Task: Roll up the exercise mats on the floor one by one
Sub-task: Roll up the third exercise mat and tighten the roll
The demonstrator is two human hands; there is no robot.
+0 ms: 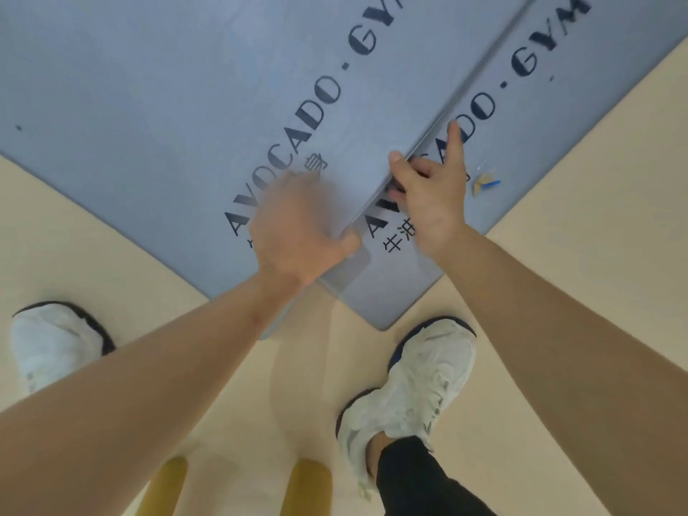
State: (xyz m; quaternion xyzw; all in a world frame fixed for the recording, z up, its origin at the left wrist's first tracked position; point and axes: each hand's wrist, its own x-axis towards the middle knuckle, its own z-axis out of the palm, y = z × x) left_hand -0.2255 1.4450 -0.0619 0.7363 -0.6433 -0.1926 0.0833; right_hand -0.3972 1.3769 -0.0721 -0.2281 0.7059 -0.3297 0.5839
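Two grey-blue foam exercise mats lie unrolled on the beige floor [595, 188], each printed with "AVOCADO · GYM" in dark letters. The top mat [186, 87] overlaps the lower mat [551, 117], which shows along the top mat's right edge.

Both of the person's bare arms reach down to that edge. The left hand [298, 232] is blurred. It sits at the top mat's near corner with its grip closed on the edge, thumb toward the lower mat, and the corner looks raised off the floor. The right hand [432, 195] is a little farther along the same edge, its grip pinching the top mat with the thumb on top and the other fingers tucked beneath. One finger stretches out over the lower mat's lettering.

One small tan and blue scrap [484, 182] lies on the lower mat, just right of the right hand; I cannot tell what it is.

Two white trainers stand on the floor, nearer than the top mat's front edge. The left trainer [56, 340] is off to the left and the right trainer [413, 381] is just beside the lower mat's rounded corner, with one black trouser leg [420, 478] above it. Two dull yellow upright shapes [309, 486] show at the bottom, too blurred to identify.
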